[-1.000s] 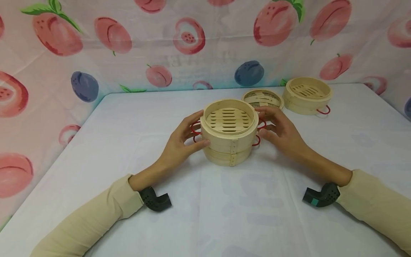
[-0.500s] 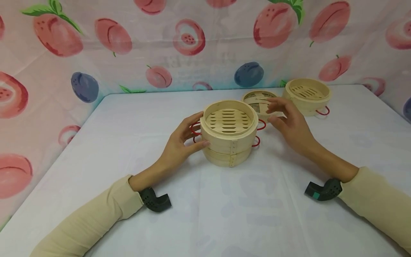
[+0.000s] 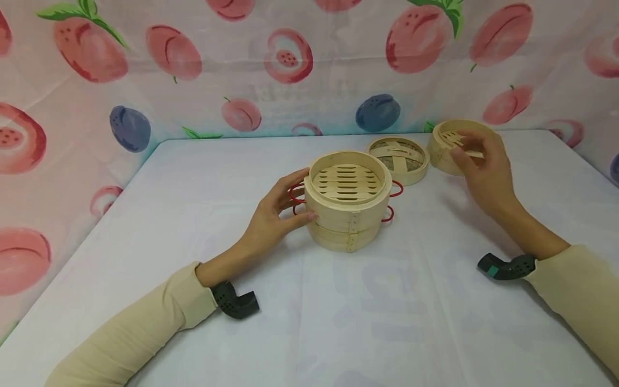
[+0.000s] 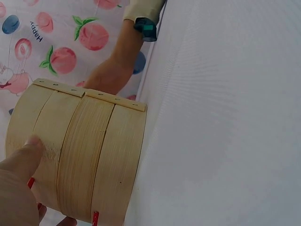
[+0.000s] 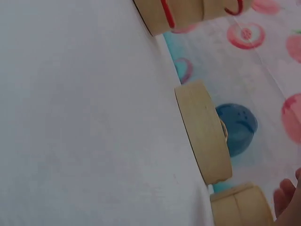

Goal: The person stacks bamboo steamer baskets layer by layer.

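- Head view: the steamer stack (image 3: pixel 348 214), 2 tiers high, stands upright on the table (image 3: pixel 338 317), its slatted top (image 3: pixel 346 183) uncovered; the riveted seams (image 3: pixel 353 221) nearly line up, suggesting that the tiers are seated squarely.
- Left hand (image 3: pixel 270 216): its grip is clamped on the stack's side, thumb on the near wall, fingers behind by the red handles (image 4: pixel 95 218), probably to keep both tiers from shifting.
- Right hand (image 3: pixel 489 173): its grip looks apart, thumb and fingers parted at the far basket (image 3: pixel 444 157); I cannot tell whether they touch it.
- The lid (image 3: pixel 398 163) lies flat between steamer stack and far basket, just beside the latter, presumably laid aside so that the slats stay bare.
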Demonstrator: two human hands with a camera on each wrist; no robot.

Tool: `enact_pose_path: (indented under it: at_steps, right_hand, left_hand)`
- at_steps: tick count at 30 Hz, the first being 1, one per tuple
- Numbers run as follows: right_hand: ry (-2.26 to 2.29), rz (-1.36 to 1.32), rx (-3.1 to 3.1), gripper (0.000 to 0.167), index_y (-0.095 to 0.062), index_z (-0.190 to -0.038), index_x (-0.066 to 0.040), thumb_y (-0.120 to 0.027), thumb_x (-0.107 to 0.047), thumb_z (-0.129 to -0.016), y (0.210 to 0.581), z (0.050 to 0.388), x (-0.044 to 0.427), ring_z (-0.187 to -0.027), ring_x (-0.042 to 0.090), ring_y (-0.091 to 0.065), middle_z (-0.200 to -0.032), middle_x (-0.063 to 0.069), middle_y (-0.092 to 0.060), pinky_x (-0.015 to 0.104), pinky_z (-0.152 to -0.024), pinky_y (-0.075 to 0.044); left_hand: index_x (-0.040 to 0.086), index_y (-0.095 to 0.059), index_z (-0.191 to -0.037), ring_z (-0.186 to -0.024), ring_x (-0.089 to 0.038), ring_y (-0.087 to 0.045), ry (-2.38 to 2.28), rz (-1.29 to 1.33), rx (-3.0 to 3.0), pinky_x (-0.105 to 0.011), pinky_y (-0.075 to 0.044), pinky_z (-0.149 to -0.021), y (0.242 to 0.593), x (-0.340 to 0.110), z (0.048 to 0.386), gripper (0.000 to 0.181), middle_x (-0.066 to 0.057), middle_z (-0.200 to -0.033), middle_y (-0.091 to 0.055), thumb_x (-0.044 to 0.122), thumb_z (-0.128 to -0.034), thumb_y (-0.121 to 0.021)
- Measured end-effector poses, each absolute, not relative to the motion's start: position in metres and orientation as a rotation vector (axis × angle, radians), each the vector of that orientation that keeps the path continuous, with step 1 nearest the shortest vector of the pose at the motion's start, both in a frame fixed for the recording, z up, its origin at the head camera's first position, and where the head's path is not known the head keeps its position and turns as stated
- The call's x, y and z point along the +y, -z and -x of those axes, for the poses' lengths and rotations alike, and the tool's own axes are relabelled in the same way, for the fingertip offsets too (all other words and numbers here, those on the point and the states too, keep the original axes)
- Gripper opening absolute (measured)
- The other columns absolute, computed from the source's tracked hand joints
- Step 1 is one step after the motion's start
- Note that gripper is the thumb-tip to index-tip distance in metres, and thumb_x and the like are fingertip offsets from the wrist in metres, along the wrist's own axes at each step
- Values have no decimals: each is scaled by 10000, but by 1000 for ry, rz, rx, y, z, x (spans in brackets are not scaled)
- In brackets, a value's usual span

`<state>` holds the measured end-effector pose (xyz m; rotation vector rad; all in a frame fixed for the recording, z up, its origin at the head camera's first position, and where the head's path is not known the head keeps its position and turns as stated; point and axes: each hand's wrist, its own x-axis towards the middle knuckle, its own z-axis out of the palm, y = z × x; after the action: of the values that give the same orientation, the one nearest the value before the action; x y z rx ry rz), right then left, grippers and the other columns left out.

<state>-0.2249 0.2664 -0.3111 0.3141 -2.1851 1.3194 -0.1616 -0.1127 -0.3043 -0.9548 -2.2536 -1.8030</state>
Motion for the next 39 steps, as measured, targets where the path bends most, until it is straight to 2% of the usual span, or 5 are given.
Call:
enact_pose_path:
  at_steps: [11, 20, 26, 34, 39]
  right_hand:
    - [-1140, 33, -2192, 503, -482, -1350, -143, -652, -311, -908, 320, 228, 288, -1094, -34, -284, -1173, -192, -346, 232, -873, -285]
    - [-1248, 241, -2285, 631, -329, -1436, -250, -623, -422, -905, 325, 229, 295, -1312, 62, -155, -1398, -42, -195, 265, -1085, -276]
    - [-1359, 264, -2306, 690, -271, -1469, -220, -639, -377, -907, 328, 233, 298, -1375, 120, -96, -1439, 24, -104, 305, -1133, -211]
    - [-1410, 392, -2329, 624, -366, -1445, -264, -642, -395, -901, 331, 237, 302, -1249, 109, -272, -1418, -23, -196, 210, -1037, -323]
    - [-1436, 454, -2342, 599, -393, -1438, -307, -636, -400, -899, 331, 239, 303, -1251, 127, -340, -1464, -38, -204, 161, -937, -431]
  left_hand:
    - [27, -375, -1440, -1217, -253, -496, 1821, 955, -2231, -465, -420, -995, 302, -111, 163, 718, -130, -1422, -428, -80, -814, -708]
    - [52, -373, -1449, -1216, -241, -495, 1812, 926, -2268, -459, -418, -1000, 301, -111, 162, 720, -107, -1424, -428, -55, -823, -712]
    - [85, -375, -1454, -1226, -232, -486, 1796, 946, -2261, -488, -414, -996, 305, -112, 165, 722, -63, -1427, -426, -44, -828, -711]
    - [267, -389, -1457, -1220, -150, -489, 1756, 965, -2255, -382, -443, -981, 325, -117, 180, 763, 70, -1418, -430, 25, -826, -743]
    - [260, -389, -1458, -1217, -156, -491, 1757, 973, -2250, -385, -447, -973, 326, -118, 179, 766, 65, -1423, -425, 25, -823, -746]
